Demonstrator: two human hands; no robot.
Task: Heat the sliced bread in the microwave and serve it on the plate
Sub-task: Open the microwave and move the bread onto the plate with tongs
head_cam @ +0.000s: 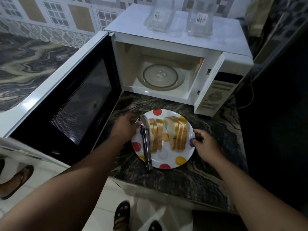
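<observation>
Standing open on the dark marbled counter (191, 180), the white microwave (183, 52) had its door (70, 97) swung wide to the left, and the glass turntable (162, 77) inside carried nothing. Two clear containers (180, 17) stood on its top.

Just in front of the oven lay the spotted plate (180, 161), flat on the counter. On it the sliced bread (168, 135) stood on edge in two packs, near each other but apart, and metal tongs (146, 144) lay along the left side of the plate, touching the left pack.

The left hand (125, 127) was at the left rim, its fingers curled down near the head of the tongs; the view there was dark, so I cannot tell if it gripped the rim, the tongs or nothing. The right hand (202, 142) pinched the right rim with curled fingers.

By my judgement the step in hand was taking the plate up to load it into the oven, since the turntable was bare. The next move would call for a level lift with both hands, because the upright slices could fall over, and the tongs should first come off, being metal.
</observation>
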